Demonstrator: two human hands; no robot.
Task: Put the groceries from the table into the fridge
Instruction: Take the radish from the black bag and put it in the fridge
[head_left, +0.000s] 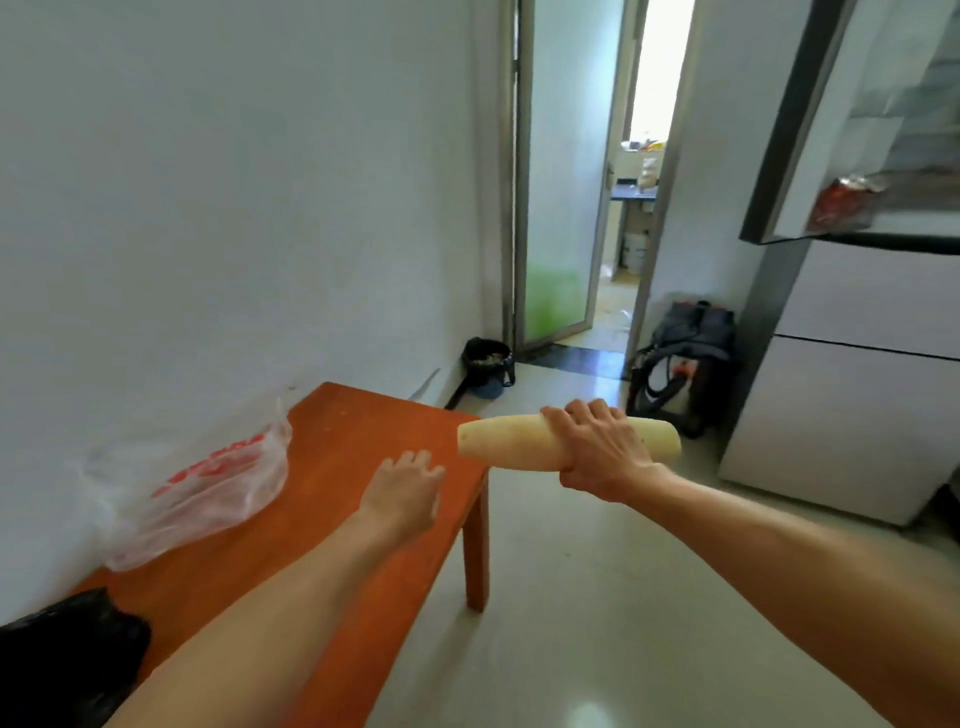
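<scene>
First-person view down two bare arms in a white-walled room. The right hand (602, 449) is clamped round the middle of a long pale radish (498, 441), fingers over the top, thumb under. The radish is held roughly level in the air, just past the far corner of the table (332, 452) and above the floor (571, 597); its narrower end points L, its blunt end R toward the fridge (857, 312). The left hand (405, 488) is over the table's far end, palm down, fingers loosely apart, holding nothing; can't tell if it touches the top. The table is orange-brown wood, set against the wall at L. On it lies a crumpled clear plastic bag (208, 488) w/ red print, and nearer the camera, at the bottom-L corner, a black bag (67, 660). The fridge stands at R, pale drawer fronts below; its upper part shows shelves w/ a red packet (841, 202) on one. In the bkgd: a dark backpack (691, 353) on the floor beside the fridge, a small bin (485, 364) w/ a black liner in the corner, and btwn them an open doorway (618, 234) to a bright room.
</scene>
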